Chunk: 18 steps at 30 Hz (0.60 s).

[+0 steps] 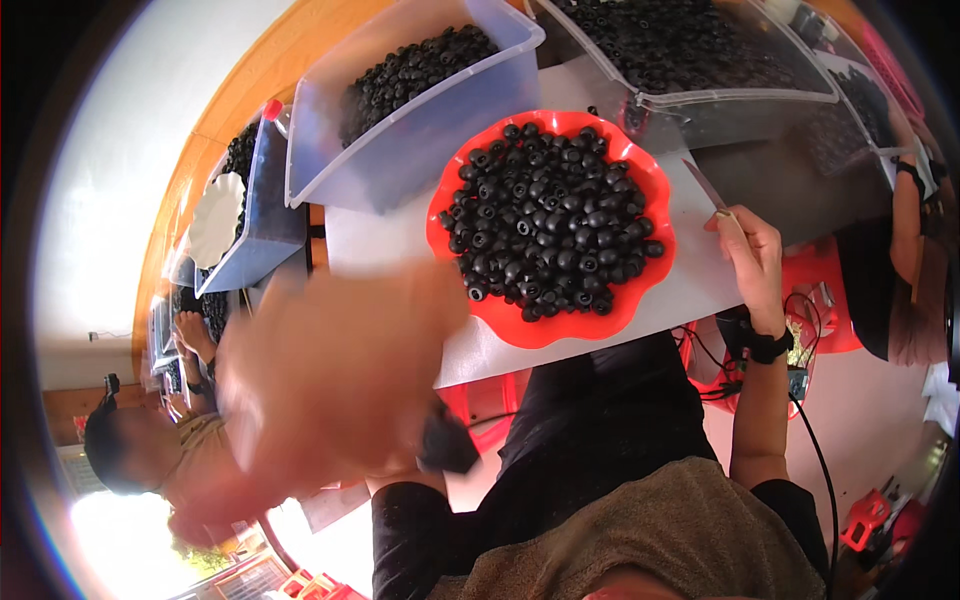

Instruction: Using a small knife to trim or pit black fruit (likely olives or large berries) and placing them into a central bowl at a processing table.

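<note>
Blurred left hand (340, 350), white glare (122, 540) lower left

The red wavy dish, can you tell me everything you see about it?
The red dish is round with a scalloped, wavy rim and looks like shiny plastic. It sits open side up on the pale tabletop, with a heap of small, round black pieces, some showing holes, covering most of its inside. The blurred left hand overlaps its left edge in view; I can't tell whether they touch.

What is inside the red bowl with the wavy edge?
Many small black round pieces are heaped in the red bowl; some show holes. They cover the bowl's middle, so the lowest ones cannot be seen.
</note>
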Available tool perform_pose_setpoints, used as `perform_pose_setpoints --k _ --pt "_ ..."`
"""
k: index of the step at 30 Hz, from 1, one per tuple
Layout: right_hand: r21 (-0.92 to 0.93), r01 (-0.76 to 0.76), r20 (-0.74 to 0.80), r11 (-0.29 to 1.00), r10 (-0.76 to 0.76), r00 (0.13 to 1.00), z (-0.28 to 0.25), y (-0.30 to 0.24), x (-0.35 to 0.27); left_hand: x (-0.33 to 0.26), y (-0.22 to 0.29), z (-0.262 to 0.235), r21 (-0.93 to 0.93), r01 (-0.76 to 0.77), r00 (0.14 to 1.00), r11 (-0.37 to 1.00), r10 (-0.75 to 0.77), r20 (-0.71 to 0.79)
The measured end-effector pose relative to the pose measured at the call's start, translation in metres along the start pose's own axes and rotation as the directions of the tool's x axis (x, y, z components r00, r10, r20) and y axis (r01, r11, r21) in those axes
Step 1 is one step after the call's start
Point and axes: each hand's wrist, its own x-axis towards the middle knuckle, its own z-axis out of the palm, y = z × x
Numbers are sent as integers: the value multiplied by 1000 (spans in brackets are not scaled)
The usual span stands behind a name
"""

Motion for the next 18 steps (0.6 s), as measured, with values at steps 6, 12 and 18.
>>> perform_pose_setpoints --k 6,12,18 --pt "-137 62 -39 989 -68 997 -2 7 1 53 -83 -13 826 40 808 563 -504 305" --pt "-115 94 -45 989 -100 994 0 -2 0 60 -109 -28 866 -494 739 82 -486 467" --pt "-111 108 -47 988 -113 992 0 -1 -1 56 -105 -22 887 -440 741 139 -503 446"
